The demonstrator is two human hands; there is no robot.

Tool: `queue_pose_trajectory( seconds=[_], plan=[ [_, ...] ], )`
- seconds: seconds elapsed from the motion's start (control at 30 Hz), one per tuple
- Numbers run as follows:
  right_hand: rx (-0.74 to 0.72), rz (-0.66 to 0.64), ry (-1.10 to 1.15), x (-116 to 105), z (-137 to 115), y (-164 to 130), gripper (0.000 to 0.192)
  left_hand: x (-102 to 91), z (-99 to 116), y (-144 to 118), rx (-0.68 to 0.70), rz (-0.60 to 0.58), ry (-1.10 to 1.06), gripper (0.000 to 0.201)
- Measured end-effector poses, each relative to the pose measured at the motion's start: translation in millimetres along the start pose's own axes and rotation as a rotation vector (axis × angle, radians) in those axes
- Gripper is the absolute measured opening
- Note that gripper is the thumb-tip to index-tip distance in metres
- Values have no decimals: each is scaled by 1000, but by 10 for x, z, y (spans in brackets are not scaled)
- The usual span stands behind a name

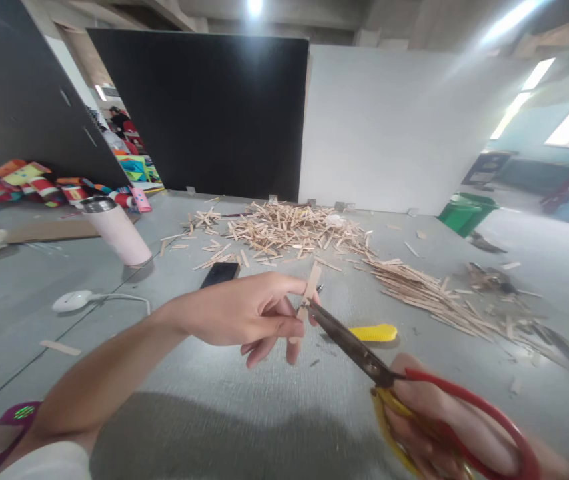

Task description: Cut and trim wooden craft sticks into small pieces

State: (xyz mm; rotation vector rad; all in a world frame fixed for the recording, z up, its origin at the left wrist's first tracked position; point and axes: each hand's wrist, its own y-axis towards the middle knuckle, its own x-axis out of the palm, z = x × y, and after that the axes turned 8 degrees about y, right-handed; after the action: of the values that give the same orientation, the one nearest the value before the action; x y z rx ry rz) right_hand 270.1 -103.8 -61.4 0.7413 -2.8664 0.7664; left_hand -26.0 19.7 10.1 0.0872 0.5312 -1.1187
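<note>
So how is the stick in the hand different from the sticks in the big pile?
The held stick stands upright in the left hand; the pile of sticks lies flat and jumbled on the floor. The held stick has the scissors at it; the pile is untouched. Both are pale wood.

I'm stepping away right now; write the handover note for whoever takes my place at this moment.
Left hand: pinches a short wooden stick upright between its fingers.
Right hand: in the red and yellow handles of the scissors, blades closing on the stick's lower part.
Around: a heap of cut sticks at the far side of the grey surface, a bundle of long sticks to the right, a yellow piece under the blades.
Done: many pieces already lie cut.
Left: this cut looks unfinished; long sticks remain.
</note>
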Motion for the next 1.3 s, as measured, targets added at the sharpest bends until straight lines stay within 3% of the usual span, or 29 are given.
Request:
queue_pose_trajectory(
  seconds=[0.3, 0.43, 0.6, 0.73, 0.87, 0.93, 1.13, 1.3],
  plan=[
    [-64, -103, -31, -102, 115, 220, 76, -110, -52, 86, -48, -32, 48, 21],
    [33, 1, -16, -106, 75, 358, 71, -146, -189, 198, -105, 13, 290, 19],
    [-12, 141, -61, -159, 20, 467, 68, -117, -387, 322, -126, 291, 828, 29],
    [-111, 284, -78, -136, -16, 427, 68, -27, -349, 338, -112, 444, 897, 39],
    [-277, 273, -116, -115, -49, 332, 67, 47, -201, 269, -15, 694, 838, 46],
    [-331, 278, -123, -122, -49, 288, 64, 64, -142, 213, 55, 764, 815, 42],
    [-339, 300, -63, -76, -37, 168, 63, 139, -29, 71, 205, 744, 793, 16],
    [-308, 302, -107, 14, -4, -12, 61, 216, 44, -28, 93, 652, 658, 20]
  ],
)
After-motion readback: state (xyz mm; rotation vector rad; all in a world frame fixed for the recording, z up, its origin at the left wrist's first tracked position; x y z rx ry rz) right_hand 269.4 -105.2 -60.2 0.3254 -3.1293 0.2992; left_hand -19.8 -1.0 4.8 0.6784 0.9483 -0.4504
